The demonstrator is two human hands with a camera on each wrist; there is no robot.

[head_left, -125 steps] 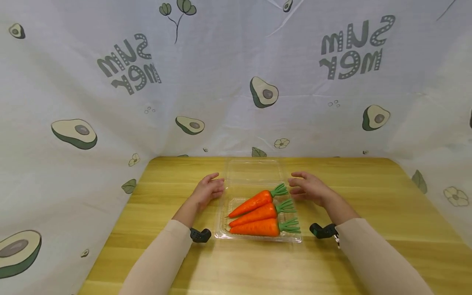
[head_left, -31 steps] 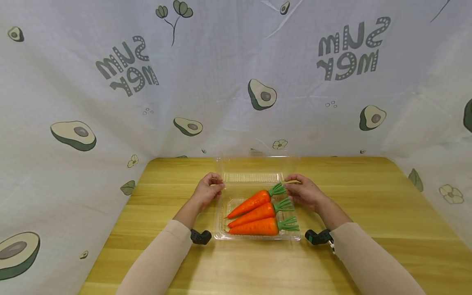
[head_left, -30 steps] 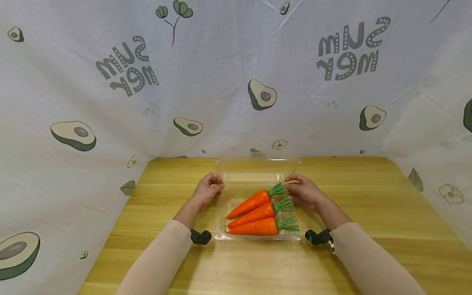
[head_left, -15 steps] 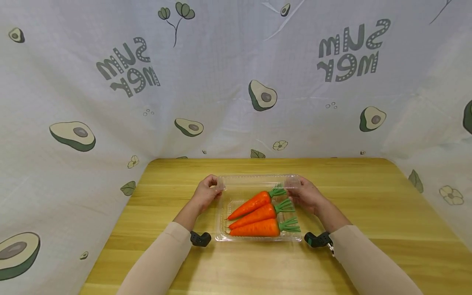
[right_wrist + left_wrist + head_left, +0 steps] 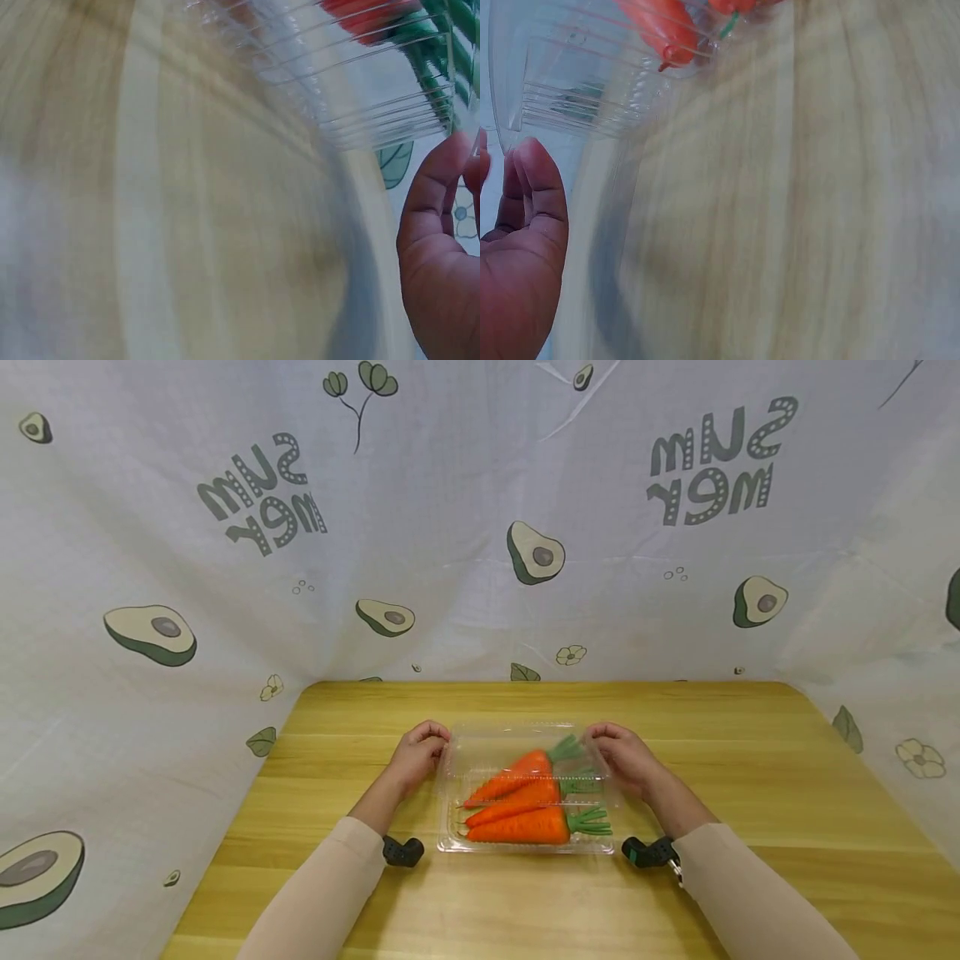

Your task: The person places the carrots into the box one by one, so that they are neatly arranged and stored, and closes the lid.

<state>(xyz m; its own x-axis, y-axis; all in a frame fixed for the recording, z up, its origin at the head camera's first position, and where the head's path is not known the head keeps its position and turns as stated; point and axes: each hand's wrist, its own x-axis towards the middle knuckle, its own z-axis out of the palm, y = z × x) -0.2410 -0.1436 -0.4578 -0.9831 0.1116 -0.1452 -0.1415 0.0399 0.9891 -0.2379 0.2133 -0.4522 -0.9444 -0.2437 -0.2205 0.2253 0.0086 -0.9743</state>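
Observation:
A clear plastic clamshell container (image 5: pixel 525 850) lies on the table, its hinged lid (image 5: pixel 502 737) tilted forward over the rear part of the base. Three orange carrots (image 5: pixel 521 827) with green tops (image 5: pixel 590 821) lie side by side inside; the rear ones show through the lid. At the left back corner my left hand (image 5: pixel 417 758) pinches the lid's edge between thumb and fingers. My right hand (image 5: pixel 627 760) pinches the opposite edge at the right. Both wrist views show fingertips at the clear plastic, with some fingers cut off by the frame.
The wooden table (image 5: pixel 360 718) has its rear edge just behind the container. A pale cloth (image 5: pixel 450 527) printed with avocados hangs behind and at the sides. Each wrist wears a black band device (image 5: pixel 403 852).
The lid, lying back at first, has been raised and swung forward over the carrots by both hands. The hands have gone from loosely beside the container to pinching the lid. The carrots stay put.

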